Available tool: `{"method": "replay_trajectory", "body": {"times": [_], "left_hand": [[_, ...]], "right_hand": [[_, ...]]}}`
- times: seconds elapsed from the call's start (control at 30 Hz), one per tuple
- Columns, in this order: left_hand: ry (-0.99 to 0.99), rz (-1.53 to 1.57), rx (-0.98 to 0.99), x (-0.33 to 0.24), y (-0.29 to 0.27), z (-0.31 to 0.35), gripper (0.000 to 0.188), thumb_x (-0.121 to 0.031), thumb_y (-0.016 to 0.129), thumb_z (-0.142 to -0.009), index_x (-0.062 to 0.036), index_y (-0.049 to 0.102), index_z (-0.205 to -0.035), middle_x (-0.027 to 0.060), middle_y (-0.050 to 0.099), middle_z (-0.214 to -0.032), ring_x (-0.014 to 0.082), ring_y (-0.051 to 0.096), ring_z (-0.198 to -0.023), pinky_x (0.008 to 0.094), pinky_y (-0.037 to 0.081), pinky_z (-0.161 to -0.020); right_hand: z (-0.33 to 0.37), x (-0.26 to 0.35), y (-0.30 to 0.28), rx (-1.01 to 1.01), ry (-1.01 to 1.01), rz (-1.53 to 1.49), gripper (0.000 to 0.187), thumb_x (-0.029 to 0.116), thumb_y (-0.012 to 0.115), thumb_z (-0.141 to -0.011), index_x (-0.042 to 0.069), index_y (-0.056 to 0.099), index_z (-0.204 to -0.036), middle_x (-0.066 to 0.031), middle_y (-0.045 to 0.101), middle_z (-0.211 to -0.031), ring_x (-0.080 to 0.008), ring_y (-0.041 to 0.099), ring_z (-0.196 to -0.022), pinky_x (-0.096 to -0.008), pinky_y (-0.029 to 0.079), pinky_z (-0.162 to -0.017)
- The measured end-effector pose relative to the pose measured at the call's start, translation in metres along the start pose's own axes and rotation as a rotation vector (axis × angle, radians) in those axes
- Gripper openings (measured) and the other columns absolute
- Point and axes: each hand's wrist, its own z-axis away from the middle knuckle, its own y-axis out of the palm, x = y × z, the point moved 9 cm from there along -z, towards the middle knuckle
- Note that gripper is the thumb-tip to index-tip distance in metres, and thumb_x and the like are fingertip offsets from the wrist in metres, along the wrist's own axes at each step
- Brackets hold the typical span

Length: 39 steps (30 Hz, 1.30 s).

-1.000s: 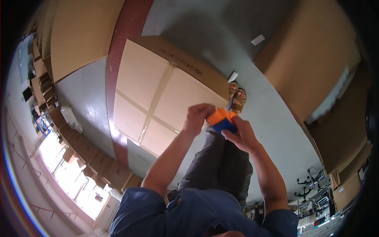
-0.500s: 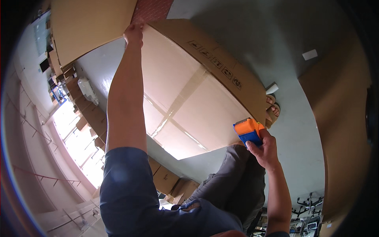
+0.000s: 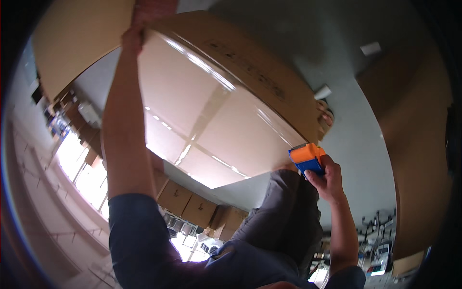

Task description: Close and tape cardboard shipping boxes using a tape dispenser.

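A large brown cardboard box (image 3: 192,91) is tilted in front of me, a broad pale face toward me. Strips of clear tape cross that face. A shiny tape strip (image 3: 202,65) runs along its far long edge. My left hand (image 3: 132,41), arm stretched out, is closed on the box's far left corner; blur hides the exact finger placement. In my right hand (image 3: 327,178) is an orange and blue tape dispenser (image 3: 308,156), gripped beside the box's near right corner. My knee (image 3: 284,178) touches or nearly touches the box's lower edge.
Large cardboard sheets or boxes stand at the upper left (image 3: 82,38) and the right (image 3: 418,144). Beyond the box, a sandalled foot (image 3: 326,115), a white cylindrical piece (image 3: 323,92) and a white scrap (image 3: 370,49) are on the grey floor. Several cartons (image 3: 192,204) stand behind.
The view has shifted, so the box and my left hand appear farther left. Glossy tape along the far edge now shows brightly. The dispenser stays near the right corner.
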Motion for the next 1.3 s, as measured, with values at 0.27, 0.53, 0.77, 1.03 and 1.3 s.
{"method": "replay_trajectory", "body": {"times": [0.27,0.53,0.77,1.03,1.3], "left_hand": [[-0.139,0.269,0.145,0.029,0.062,0.031,0.041,-0.014,0.065,-0.093,0.0057,0.055,-0.128,0.0142,0.059,-0.128,0.0233,0.055,-0.119,0.034,0.045,-0.104],[-0.347,0.158,0.096,0.037,0.094,0.061,0.032,-0.017,0.055,-0.099,-0.0014,0.057,-0.128,0.0122,0.06,-0.126,0.0226,0.055,-0.12,0.0368,0.046,-0.105],[-0.266,0.127,0.15,0.021,-0.025,-0.044,0.03,-0.021,0.066,-0.09,-0.0059,0.061,-0.116,0.0067,0.062,-0.098,0.0204,0.06,-0.086,0.0367,0.054,-0.077],[0.038,-0.074,-0.16,0.007,0.082,0.098,0.046,-0.026,0.071,-0.088,0.0017,0.061,-0.123,0.0116,0.064,-0.121,0.0218,0.063,-0.099,0.0371,0.051,-0.089],[0.045,-0.723,-0.067,-0.039,0.103,0.099,0.035,-0.028,0.072,-0.084,0.0011,0.073,-0.103,0.0055,0.07,-0.09,0.0143,0.06,-0.085,0.0342,0.05,-0.077]], "right_hand": [[0.078,-0.097,-0.07,-0.164,0.275,0.078,0.028,0.012,0.07,-0.083,-0.003,0.058,-0.103,-0.0095,0.065,-0.078,-0.0138,0.065,-0.068,-0.0292,0.053,-0.061],[0.061,-0.124,-0.077,-0.235,0.322,0.122,0.031,0.014,0.071,-0.082,-0.006,0.058,-0.102,-0.0115,0.066,-0.077,-0.0173,0.066,-0.064,-0.0302,0.053,-0.059],[0.01,-0.081,-0.024,-0.228,0.334,0.422,0.038,0.032,0.071,-0.085,-0.003,0.056,-0.091,-0.0203,0.067,-0.084,-0.0399,0.067,-0.075,-0.0469,0.054,-0.067],[0.008,-0.117,-0.022,-0.392,0.462,0.686,0.043,0.035,0.073,-0.082,-0.003,0.057,-0.092,-0.0224,0.066,-0.087,-0.0417,0.065,-0.083,-0.0505,0.051,-0.073],[0.049,-0.168,-0.067,-0.395,0.373,0.612,0.039,0.028,0.071,-0.078,-0.007,0.057,-0.088,-0.0199,0.064,-0.075,-0.0343,0.065,-0.066,-0.0443,0.051,-0.061]]}}
